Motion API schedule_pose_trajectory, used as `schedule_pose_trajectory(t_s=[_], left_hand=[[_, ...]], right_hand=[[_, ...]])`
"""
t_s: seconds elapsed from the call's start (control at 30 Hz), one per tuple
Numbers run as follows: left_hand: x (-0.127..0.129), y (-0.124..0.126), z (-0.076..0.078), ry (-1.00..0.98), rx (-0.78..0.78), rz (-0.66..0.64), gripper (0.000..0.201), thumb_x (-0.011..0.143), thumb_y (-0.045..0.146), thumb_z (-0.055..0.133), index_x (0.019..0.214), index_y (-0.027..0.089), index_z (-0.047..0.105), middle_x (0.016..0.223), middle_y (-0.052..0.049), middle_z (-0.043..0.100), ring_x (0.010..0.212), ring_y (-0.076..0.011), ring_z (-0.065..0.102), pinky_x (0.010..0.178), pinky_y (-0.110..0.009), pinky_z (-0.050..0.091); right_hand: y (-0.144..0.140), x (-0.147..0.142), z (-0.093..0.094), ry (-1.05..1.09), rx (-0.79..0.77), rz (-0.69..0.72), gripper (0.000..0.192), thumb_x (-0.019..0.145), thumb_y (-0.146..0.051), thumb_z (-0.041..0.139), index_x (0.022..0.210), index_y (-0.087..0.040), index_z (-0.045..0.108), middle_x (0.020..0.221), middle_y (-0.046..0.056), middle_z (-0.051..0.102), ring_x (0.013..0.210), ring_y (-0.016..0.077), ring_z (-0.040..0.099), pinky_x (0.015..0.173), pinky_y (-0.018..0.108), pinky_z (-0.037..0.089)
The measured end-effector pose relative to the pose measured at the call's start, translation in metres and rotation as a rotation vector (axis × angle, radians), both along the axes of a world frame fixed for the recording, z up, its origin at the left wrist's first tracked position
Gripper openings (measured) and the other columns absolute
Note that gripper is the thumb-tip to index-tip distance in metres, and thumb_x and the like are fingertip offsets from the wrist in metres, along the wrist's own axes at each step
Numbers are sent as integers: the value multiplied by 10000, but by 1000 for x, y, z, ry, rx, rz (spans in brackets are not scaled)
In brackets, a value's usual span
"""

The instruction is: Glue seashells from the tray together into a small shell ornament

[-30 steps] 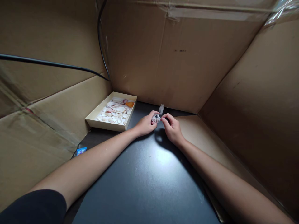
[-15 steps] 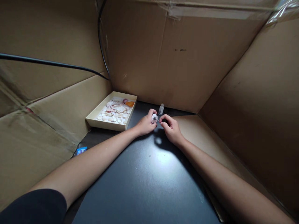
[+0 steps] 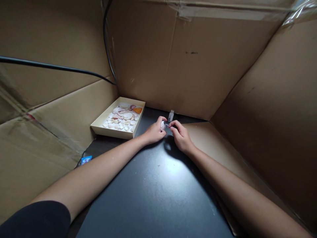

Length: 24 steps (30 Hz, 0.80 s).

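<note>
Cardboard walls box in a black tabletop (image 3: 158, 185). Over its far end the left hand (image 3: 155, 131) pinches a small pale seashell (image 3: 162, 125), ribbed with darker streaks; the right hand (image 3: 180, 134) has its fingertips pressed together beside it, on what I cannot tell. Such a light pinch could let the shell slip and chip. A small clear vial (image 3: 170, 115) stands just beyond, a shell tray (image 3: 112, 131) left.

desk (image 3: 153, 195): matte black
tray (image 3: 112, 131): cream
shells (image 3: 122, 119): white, pinkish, one orange
walls (image 3: 193, 66): brown cardboard
cable (image 3: 49, 67): black
</note>
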<state>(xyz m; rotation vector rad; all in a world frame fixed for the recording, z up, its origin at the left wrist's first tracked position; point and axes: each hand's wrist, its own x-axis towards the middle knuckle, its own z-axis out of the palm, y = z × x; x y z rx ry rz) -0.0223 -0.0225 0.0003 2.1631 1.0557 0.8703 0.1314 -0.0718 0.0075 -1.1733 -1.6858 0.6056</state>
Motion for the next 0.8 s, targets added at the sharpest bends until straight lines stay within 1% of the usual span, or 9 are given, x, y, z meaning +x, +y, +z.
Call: schedule_pose_trajectory(t_s=[0.1, 0.2, 0.33, 0.43, 0.57, 0.8], left_hand=[[0, 0, 0, 2, 1, 4, 518, 696, 129, 512, 1197, 174, 389, 902, -30, 557, 707, -139, 534, 648, -258, 414], [0, 1, -1, 4, 3, 11, 516, 694, 134, 514, 1191, 176, 385, 892, -27, 551, 702, -140, 531, 649, -262, 415], [0, 1, -1, -10, 7, 9, 494, 697, 137, 514, 1172, 183, 384, 906, -29, 548, 743, -150, 544, 682, -271, 425], [0, 1, -1, -9, 8, 8, 478, 699, 137, 516, 1156, 187, 384, 887, -22, 542, 741, -151, 544, 684, -272, 427], [0, 1, -2, -20, 10, -2, 469, 709, 156, 535, 1147, 195, 372, 878, -13, 539, 745, -150, 549, 677, -265, 431], [-1, 1, -3, -16, 19, 1, 458, 735, 195, 549, 1152, 196, 360, 881, -13, 539, 732, -146, 544, 668, -263, 429]], right_hand=[[1, 1, 0, -21, -30, -4, 127, 850, -266, 424, 845, -189, 526, 714, -28, 504, 666, 117, 429, 658, 235, 320], [1, 1, 0, 9, -18, -21, 123, 851, -267, 420, 859, -193, 518, 726, -29, 504, 662, 114, 422, 653, 236, 314], [-1, 1, 0, 3, -27, 5, 120, 852, -265, 423, 859, -194, 519, 692, -34, 482, 638, 111, 405, 637, 235, 307], [-1, 0, 1, 26, -15, 25, 121, 852, -262, 419, 866, -193, 518, 707, -31, 491, 640, 111, 406, 635, 234, 311], [-2, 0, 1, 15, -22, 75, 123, 844, -245, 414, 874, -191, 521, 731, -30, 516, 650, 109, 425, 650, 232, 323], [-4, -1, 5, -7, -43, 120, 141, 829, -241, 409, 871, -186, 532, 773, -16, 558, 702, 122, 468, 680, 231, 349]])
